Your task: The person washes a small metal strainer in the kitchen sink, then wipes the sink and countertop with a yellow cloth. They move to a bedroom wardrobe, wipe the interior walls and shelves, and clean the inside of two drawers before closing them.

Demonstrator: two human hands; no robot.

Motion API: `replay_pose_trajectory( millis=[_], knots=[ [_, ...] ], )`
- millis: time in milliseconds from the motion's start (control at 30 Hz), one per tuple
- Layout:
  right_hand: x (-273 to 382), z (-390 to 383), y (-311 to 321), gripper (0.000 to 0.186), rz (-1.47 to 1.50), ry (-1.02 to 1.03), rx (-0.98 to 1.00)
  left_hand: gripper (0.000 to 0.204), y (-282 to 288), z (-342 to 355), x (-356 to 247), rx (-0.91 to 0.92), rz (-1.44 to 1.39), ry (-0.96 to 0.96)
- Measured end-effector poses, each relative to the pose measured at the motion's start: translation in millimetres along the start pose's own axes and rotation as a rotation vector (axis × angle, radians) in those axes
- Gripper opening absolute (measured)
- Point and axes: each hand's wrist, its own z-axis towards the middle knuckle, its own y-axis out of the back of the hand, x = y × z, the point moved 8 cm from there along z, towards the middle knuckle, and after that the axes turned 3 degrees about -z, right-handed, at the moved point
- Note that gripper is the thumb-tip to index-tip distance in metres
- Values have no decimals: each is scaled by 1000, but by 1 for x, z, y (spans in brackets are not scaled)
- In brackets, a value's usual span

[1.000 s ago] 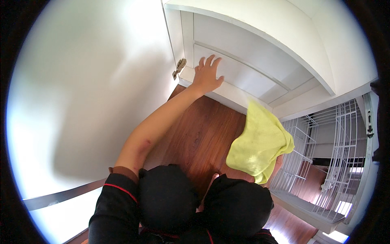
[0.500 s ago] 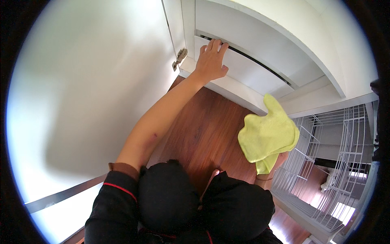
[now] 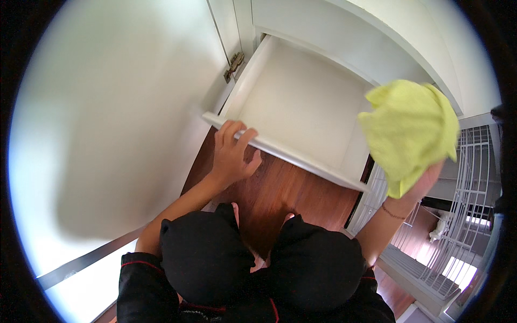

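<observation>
A white drawer (image 3: pixel 301 91) is pulled well out of the cabinet, its pale inside in view. My left hand (image 3: pixel 235 152) has its fingers hooked over the top edge of the drawer front (image 3: pixel 291 156), left of its middle, with the thumb on the near side. To the right, my right hand (image 3: pixel 428 180) grips a yellow-green cleaning cloth (image 3: pixel 412 129), raised near the drawer's right side. The cloth hides most of the fingers and is slightly smeared by motion.
A large white door (image 3: pixel 124 118) with a metal hinge (image 3: pixel 234 66) stands at the left. White wire racks (image 3: pixel 468 199) are at the right. Below the drawer lies a dark wooden floor (image 3: pixel 269 188), with my knees close in front.
The drawer, nearly closed before, has come out toward me with my left hand on its front. My right hand has lifted the cloth up and to the right.
</observation>
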Motion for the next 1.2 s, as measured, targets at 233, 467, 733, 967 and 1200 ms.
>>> replay_pose_trajectory(
  millis=[233, 467, 733, 967, 1200],
  knots=[
    [-118, 65, -18, 42, -246, -626, -49, 47, 28, -49, -18, -84, -13, 68],
    [-284, 122, -29, 35, -928, -412, 280, 42, 27, -56, -15, -100, 6, 67],
    [-395, 129, -23, 57, -1882, 276, 823, 45, 26, -57, -16, -94, -20, 103],
    [-377, 172, 10, 56, -1939, 216, 805, 42, 30, -53, -13, -21, 3, 97],
    [-254, 132, 122, 52, -2277, 48, 470, 41, 32, -53, -16, -42, -5, 116]
  ],
)
